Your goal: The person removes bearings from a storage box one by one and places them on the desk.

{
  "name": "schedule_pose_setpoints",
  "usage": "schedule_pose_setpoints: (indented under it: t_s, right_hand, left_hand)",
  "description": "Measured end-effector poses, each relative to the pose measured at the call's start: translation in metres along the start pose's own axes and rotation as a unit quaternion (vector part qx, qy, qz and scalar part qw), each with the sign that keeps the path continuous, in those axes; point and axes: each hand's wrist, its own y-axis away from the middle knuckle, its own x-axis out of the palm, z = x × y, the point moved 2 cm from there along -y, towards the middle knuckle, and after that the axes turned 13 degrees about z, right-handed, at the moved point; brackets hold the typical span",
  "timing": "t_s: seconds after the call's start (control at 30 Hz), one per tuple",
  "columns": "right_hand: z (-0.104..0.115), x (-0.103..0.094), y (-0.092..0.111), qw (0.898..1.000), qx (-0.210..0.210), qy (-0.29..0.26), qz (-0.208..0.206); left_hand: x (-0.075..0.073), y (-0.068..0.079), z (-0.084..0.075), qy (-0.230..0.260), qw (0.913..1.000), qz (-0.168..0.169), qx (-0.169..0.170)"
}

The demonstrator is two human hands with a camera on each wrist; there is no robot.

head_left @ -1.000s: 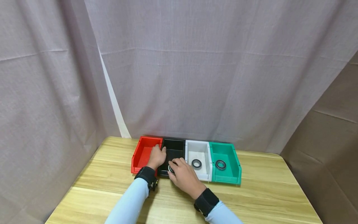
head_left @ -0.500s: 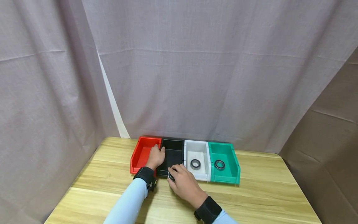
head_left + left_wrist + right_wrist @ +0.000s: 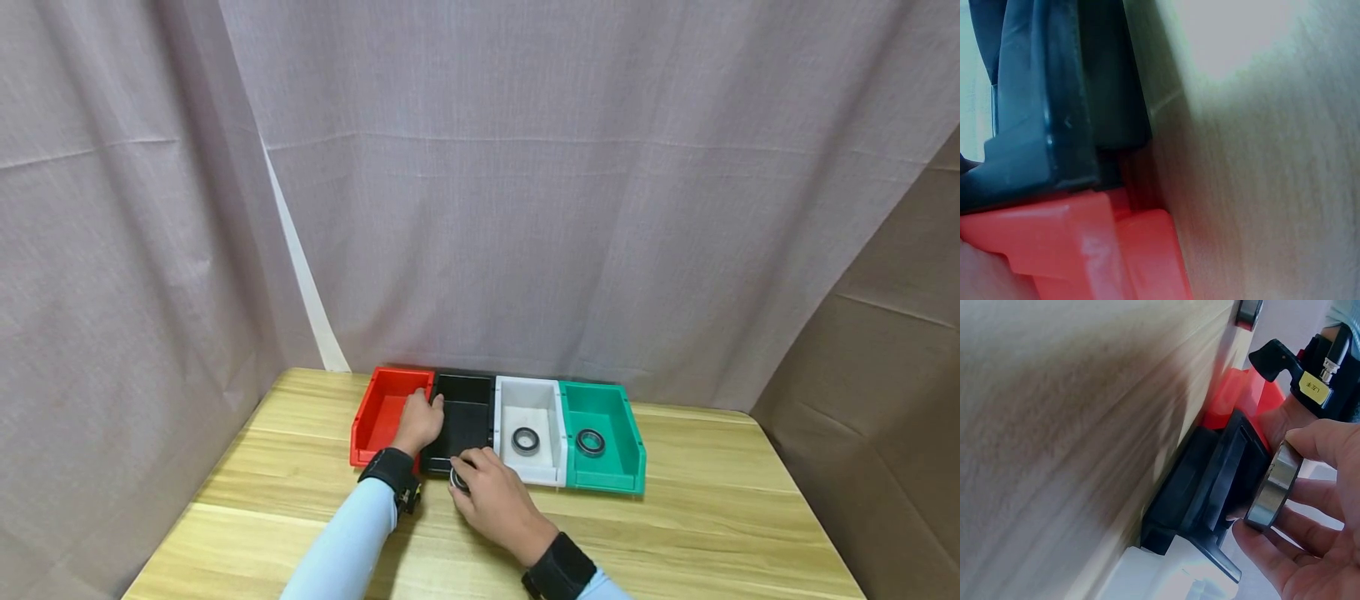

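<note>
Four small bins stand in a row at the far edge of the wooden table (image 3: 675,517), touching side by side: a red bin (image 3: 382,412), a black bin (image 3: 467,412), a white bin (image 3: 534,417) and a green bin (image 3: 611,425). One dark ring (image 3: 526,440) lies flat on the floor of the white bin, and another ring (image 3: 590,442) lies flat in the green bin. What shows of the red bin's floor is bare; the black bin's floor is too dark to read.

The right hand (image 3: 491,498) is at the near lip of the black bin, its thumb and fingertips (image 3: 1310,440) pinching a metal ring (image 3: 1272,487) by the rim. That ring stands on edge, just above and in front of the black bin's front wall.

The left hand (image 3: 420,421) rests over the wall shared by the red and black bins, fingers draped on the rim; whether they grasp it cannot be told.

A grey curtain (image 3: 525,192) hangs behind the table.
</note>
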Motion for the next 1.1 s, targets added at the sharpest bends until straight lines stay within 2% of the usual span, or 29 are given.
schedule_pose_setpoints:
  t_s: [0.03, 0.1, 0.23, 0.33, 0.4, 0.6, 0.77, 1.0, 1.1]
  right_hand:
    - [0.000, 0.000, 0.001, 1.000, -0.001, -0.005, 0.001]
    - [0.000, 0.001, 0.001, 1.000, -0.001, -0.018, 0.012]
    - [0.001, 0.003, 0.003, 0.998, -0.004, -0.042, 0.046]
    - [0.006, 0.004, 0.004, 0.996, -0.014, -0.047, 0.075]
    - [0.009, 0.005, 0.005, 0.994, -0.026, -0.043, 0.095]
    - [0.018, 0.009, 0.008, 0.986, -0.065, -0.009, 0.151]
    - [0.024, 0.016, 0.009, 0.984, -0.079, -0.004, 0.160]
    - [0.031, 0.023, 0.009, 0.985, -0.094, 0.018, 0.141]
    - [0.032, 0.026, 0.009, 0.985, -0.095, 0.029, 0.138]
  left_hand:
    - [-0.001, 0.002, -0.002, -0.001, 1.0000, 0.004, 0.000]
    - [0.003, -0.005, 0.004, -0.001, 1.0000, -0.001, -0.005]
    - [0.007, -0.013, 0.012, 0.001, 0.9999, -0.011, 0.007]
    - [0.003, -0.006, 0.005, 0.006, 0.9999, -0.009, 0.012]
    - [0.003, -0.007, 0.007, -0.004, 0.9998, -0.011, 0.019]
    - [0.001, -0.005, 0.006, 0.015, 0.9999, -0.001, 0.008]
    - [0.002, -0.007, 0.008, -0.001, 0.9998, -0.017, 0.008]
    - [-0.001, 0.002, -0.001, 0.008, 1.0000, -0.001, 0.005]
    - [-0.001, 0.002, 0.000, 0.003, 0.9999, -0.011, 0.009]
